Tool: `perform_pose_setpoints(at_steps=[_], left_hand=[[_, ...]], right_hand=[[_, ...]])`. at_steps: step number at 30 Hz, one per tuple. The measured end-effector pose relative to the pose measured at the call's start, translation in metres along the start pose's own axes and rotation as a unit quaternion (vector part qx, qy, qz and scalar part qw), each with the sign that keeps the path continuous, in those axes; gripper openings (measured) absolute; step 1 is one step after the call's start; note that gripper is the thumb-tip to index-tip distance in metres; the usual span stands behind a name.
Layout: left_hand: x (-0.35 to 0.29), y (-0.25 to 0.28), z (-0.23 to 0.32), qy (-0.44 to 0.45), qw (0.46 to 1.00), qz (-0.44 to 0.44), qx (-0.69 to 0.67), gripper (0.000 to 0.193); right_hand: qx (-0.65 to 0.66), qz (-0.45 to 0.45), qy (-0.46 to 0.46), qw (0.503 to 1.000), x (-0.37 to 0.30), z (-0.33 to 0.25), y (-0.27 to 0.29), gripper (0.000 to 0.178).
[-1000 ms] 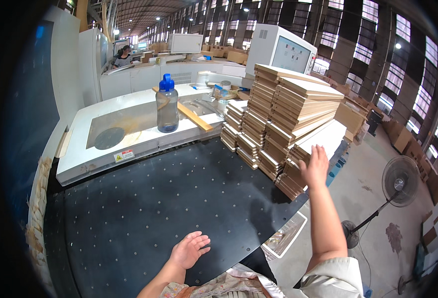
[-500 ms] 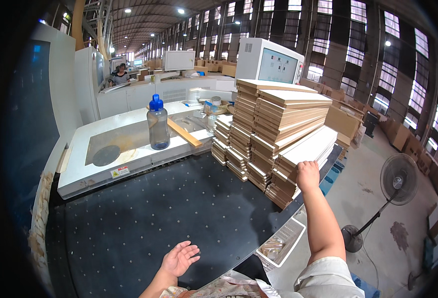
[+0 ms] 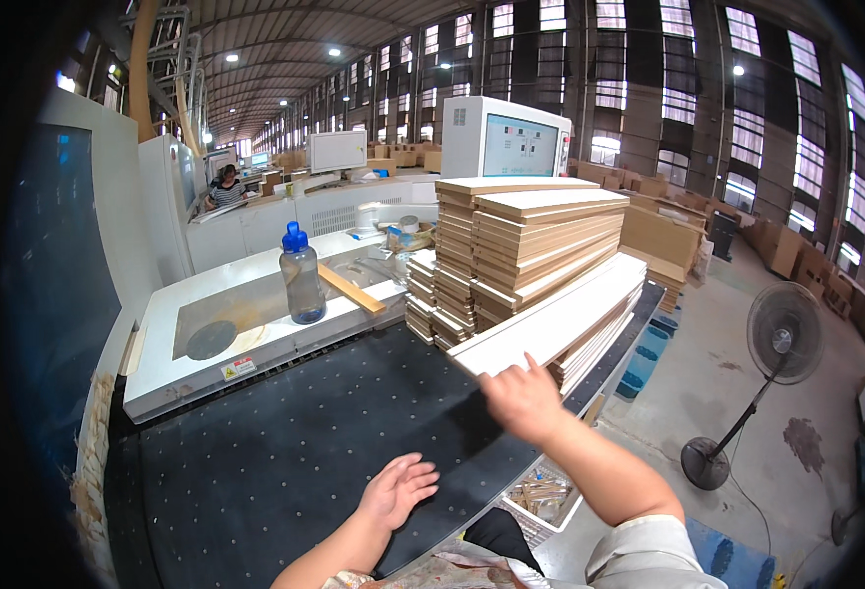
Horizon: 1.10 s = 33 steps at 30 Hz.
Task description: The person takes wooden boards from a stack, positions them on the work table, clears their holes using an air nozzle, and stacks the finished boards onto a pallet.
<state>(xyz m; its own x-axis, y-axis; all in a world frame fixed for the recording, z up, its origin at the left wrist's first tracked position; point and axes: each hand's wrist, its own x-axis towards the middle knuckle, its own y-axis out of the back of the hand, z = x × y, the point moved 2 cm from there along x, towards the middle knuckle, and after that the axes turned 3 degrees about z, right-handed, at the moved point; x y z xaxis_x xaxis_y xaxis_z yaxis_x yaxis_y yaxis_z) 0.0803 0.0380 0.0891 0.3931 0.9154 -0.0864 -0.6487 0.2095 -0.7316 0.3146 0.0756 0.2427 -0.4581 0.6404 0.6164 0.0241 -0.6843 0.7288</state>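
My right hand [image 3: 525, 397] grips the near end of a long white-faced board [image 3: 548, 319], fingers on top. The board juts out from the front stack toward me, over the black work table [image 3: 275, 452], its far end still lying above other boards. Behind it rise taller stacks of white-faced boards [image 3: 550, 228] with brown edges. My left hand [image 3: 399, 491] hovers over the near part of the table, palm turned inward, fingers apart and holding nothing.
A blue-capped bottle [image 3: 302, 280] and a wooden strip [image 3: 351, 288] stand and lie on the white machine bed [image 3: 172, 368]. Behind the stacks is a screen console [image 3: 501, 142]. A basket of offcuts [image 3: 542, 496] sits below the table edge; a standing fan [image 3: 784, 339] is at right.
My right hand has drawn the top board off the front stack, toward me and leftward. My left hand has moved up and to the right, still open.
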Motion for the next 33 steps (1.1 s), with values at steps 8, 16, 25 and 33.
perform_pose_setpoints(at_steps=[8,16,25,33], left_hand=[[-0.013,-0.064,0.046,0.014,0.994,-0.014,-0.110,0.049],[-0.081,0.045,0.056,-0.116,0.978,0.128,-0.114,0.058],[-0.243,0.138,0.042,-0.246,0.946,0.201,-0.070,0.068],[-0.339,0.173,0.077,-0.267,0.866,0.423,-0.020,0.047]], right_hand=[[0.187,0.062,0.141,0.970,0.000,-0.129,0.064,0.042],[0.700,-0.168,-0.034,0.693,-0.104,-0.138,-0.004,0.036],[0.931,0.073,-0.338,0.116,-0.100,-0.115,-0.076,0.045],[0.891,-0.192,-0.411,0.026,-0.108,-0.189,-0.122,0.037]])
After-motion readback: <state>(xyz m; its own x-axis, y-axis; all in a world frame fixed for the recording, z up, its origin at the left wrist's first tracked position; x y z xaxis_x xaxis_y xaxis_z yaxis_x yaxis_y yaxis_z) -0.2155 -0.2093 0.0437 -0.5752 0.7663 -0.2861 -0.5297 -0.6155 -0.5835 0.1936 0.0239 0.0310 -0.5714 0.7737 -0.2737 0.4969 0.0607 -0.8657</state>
